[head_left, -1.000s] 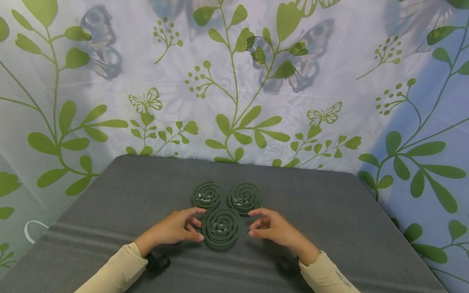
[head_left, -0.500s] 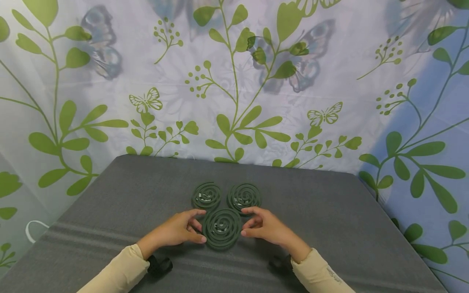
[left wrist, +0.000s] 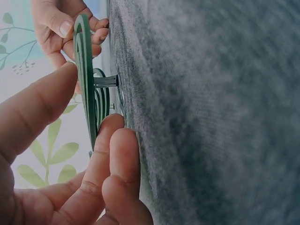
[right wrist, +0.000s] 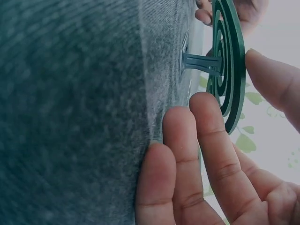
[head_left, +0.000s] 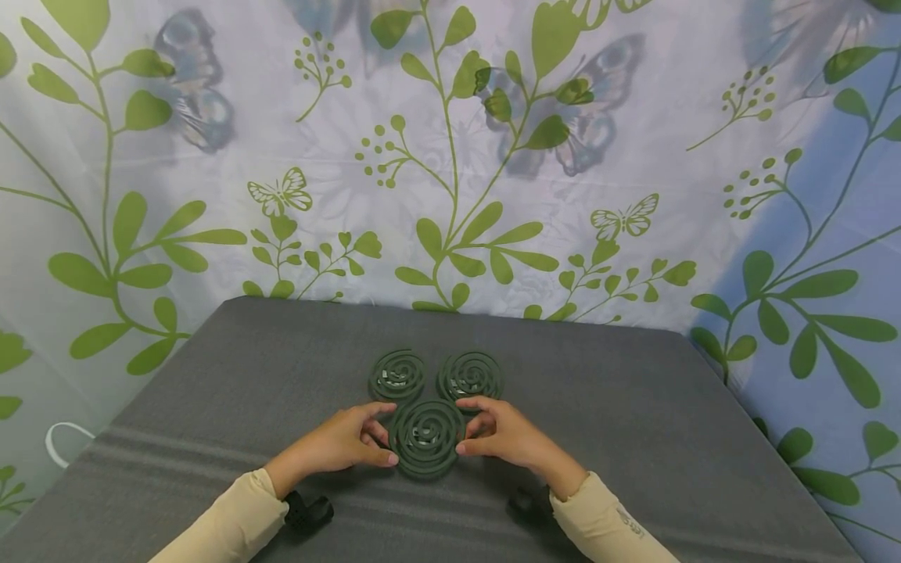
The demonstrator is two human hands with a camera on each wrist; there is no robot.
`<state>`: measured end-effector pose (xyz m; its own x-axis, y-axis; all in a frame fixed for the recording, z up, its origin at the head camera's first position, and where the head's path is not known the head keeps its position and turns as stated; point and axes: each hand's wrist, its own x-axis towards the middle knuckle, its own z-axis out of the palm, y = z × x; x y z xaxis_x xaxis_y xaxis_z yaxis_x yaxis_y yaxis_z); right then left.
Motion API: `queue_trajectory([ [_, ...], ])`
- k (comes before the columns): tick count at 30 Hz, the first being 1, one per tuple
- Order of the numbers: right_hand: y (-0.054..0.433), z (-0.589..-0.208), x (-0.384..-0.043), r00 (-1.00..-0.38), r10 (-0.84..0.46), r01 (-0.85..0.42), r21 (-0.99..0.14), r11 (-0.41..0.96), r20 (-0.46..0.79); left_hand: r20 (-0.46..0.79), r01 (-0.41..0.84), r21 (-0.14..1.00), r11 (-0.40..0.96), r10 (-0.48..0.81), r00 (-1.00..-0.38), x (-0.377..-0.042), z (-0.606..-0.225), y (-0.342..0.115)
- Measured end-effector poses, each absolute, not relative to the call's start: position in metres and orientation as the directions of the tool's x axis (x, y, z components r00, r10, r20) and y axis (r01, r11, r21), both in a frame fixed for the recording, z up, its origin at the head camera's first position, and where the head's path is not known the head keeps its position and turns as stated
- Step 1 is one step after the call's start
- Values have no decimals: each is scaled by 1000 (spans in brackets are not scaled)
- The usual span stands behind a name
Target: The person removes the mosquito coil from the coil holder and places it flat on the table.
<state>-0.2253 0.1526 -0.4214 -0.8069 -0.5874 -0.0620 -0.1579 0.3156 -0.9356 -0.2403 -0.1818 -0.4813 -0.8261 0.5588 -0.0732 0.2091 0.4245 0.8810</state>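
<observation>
Three dark green mosquito coils stand in a triangle on the grey cloth. The front coil [head_left: 431,461] lies flat between my hands, raised on a small metal stand [right wrist: 201,62]. My left hand [head_left: 345,438] is at its left rim, thumb by the near edge and relaxed fingers beside and below. On the opposite side, my right hand [head_left: 508,434] has its thumb tip at the rim, with extended fingers low by the cloth. The right index fingertip overlaps the near edge of the back right coil [head_left: 470,360]. The back left coil [head_left: 396,361] is untouched.
A padded table covered with grey cloth [head_left: 281,344] reaches back to a hanging curtain [head_left: 338,156] printed with leaves and butterflies. Beyond the table's left edge, a white loop [head_left: 52,444] shows. Dark wrist straps [head_left: 308,512] hang under my sleeves.
My right hand has moved left to the front coil's rim. My left hand has shifted slightly right against the coil. The three coils have stayed in place.
</observation>
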Motion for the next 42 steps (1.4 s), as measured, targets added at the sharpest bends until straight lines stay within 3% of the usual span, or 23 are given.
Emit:
queue_trajectory([
  [6, 152, -422, -225, -803, -591, -152, -935, 319, -71, -42, 239, 877, 416, 563, -825, -218, -441, -172],
  [15, 154, -424, -226, -798, -599, -142, -942, 304, -73, 8, 269, 885, 380, 566, -825, -222, -449, -173],
  [20, 157, -425, -227, -792, -606, -137, -945, 298, -76, 3, 253, 891, 376, 554, -832, -239, -478, -180],
  [27, 159, -425, -226, -803, -594, -127, -956, 263, -57, 4, 236, 898, 370, 531, -847, -203, -416, -160],
  [38, 168, -429, -231, -783, -622, -132, -979, 156, 7, 128, 363, 869, 335, 557, -820, -204, -421, -160],
  [42, 174, -429, -231, -770, -638, -111, -986, 127, 4, 122, 348, 876, 334, 544, -830, -202, -417, -156],
])
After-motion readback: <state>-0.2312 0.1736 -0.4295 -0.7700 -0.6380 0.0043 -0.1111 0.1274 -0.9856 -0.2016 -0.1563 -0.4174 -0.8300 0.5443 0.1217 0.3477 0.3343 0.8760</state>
